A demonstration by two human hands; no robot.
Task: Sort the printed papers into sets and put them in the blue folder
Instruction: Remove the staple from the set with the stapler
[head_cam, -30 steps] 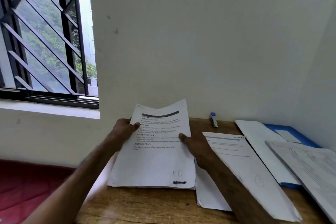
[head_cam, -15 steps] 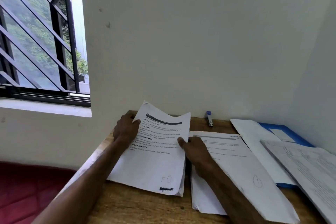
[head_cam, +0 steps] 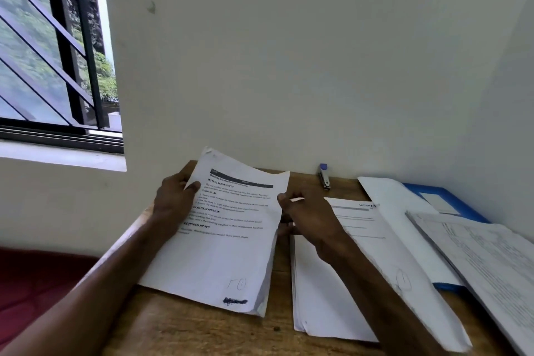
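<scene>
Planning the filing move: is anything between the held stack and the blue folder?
Yes. The left hand and right hand hold the stack at the left. A middle pile lies between it and the folder, and a white sheet and a printed pile cover most of the folder, so it likely can't open yet.

white wall (head_cam: pixel 318 66), barred window (head_cam: pixel 52 46)
</scene>
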